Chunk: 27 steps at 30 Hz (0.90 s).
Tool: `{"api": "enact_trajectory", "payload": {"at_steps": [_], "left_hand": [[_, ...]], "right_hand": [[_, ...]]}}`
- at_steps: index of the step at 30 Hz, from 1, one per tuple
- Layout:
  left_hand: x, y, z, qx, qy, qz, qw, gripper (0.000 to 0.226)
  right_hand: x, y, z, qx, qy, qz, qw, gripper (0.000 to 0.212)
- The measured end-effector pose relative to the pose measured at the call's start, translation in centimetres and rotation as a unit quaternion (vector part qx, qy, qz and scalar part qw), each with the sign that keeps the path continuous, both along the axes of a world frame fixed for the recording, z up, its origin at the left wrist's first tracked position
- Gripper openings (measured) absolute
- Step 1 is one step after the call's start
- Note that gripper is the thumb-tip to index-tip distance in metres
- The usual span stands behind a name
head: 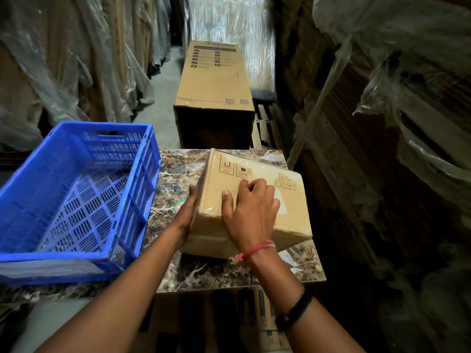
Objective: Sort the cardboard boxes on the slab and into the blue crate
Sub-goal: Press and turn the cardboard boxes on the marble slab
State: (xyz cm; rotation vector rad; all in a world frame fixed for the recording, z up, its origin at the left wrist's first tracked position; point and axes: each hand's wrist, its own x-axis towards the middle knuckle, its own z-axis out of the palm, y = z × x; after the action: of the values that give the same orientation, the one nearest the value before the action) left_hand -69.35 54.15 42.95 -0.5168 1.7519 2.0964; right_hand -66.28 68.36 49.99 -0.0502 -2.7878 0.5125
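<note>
Cardboard box (216, 182) between my two hands, on the right half of the slab (175, 179) and turned askew to its edges. My left hand (187, 212) lies flat against its left side with the fingers straight. My right hand (251, 212) sits on top with the fingers bent, tips on the lid, and the thumb stretched toward the near edge. I cannot tell whether the box's underside rests flat on the stone.

Just to the left stands the blue crate (102, 125), slotted in floor and walls, its right wall near my left wrist. Straight ahead, past the far edge of the slab, a long carton (216, 77) with printed panels lies lengthwise and fills the passage. Pale wooden slats (267, 123) stand beside it on the right. A round red and green sticker (179, 206) shows on the stone by my left hand. A red thread (254, 249) circles my right wrist, and there is a black band (295, 312) higher up that forearm.

The box is plain tan with sharp corners and glossy tape over the lid. A row of dark handling symbols is printed along its far side.

The slab is brown marble veined in cream and polished. The room is a narrow, dim aisle with a grey floor (163, 98), and both sides are hung with crumpled plastic sheeting (395, 59) over stacked goods.
</note>
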Motion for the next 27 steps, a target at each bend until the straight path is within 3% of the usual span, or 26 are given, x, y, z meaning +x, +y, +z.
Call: {"api": "enact_trajectory", "payload": {"at_steps": [8,12,15,20,22,24,25,27], "left_hand": [[-0.1,-2.6,3.0,0.106,0.044,0.045,0.992,0.065],[0.0,-3.7,3.1,0.084,0.046,0.088,0.992,0.033],[-0.4,-4.2,2.4,0.086,0.021,0.083,0.993,0.046],[-0.8,-4.1,2.4,0.06,0.027,0.092,0.994,0.028],[-1.2,-3.9,2.8,0.007,0.047,0.099,0.994,0.026],[-1.5,-3.7,3.2,-0.137,0.071,0.086,0.984,0.049],[-1.3,-3.5,3.8,-0.293,0.101,0.041,0.95,0.06],[-0.9,-2.8,4.5,-0.576,0.22,-0.045,0.786,0.065]], "right_hand": [[-2.0,-4.2,-1.3,0.042,-0.019,0.062,0.997,0.051],[-1.9,-5.7,-1.9,0.057,-0.036,0.072,0.995,0.052],[-1.9,-5.8,-2.1,0.057,-0.034,0.073,0.995,0.052],[-2.4,-4.8,-1.7,0.054,-0.044,0.116,0.991,0.047],[-3.3,-3.4,-1.0,0.016,-0.047,0.152,0.987,0.039],[-4.5,-1.4,-0.4,0.013,-0.048,0.152,0.987,0.035],[-5.1,-0.3,-0.2,0.024,-0.05,0.142,0.988,0.034],[-6.4,1.5,-0.4,0.044,-0.067,0.125,0.989,0.039]]}}
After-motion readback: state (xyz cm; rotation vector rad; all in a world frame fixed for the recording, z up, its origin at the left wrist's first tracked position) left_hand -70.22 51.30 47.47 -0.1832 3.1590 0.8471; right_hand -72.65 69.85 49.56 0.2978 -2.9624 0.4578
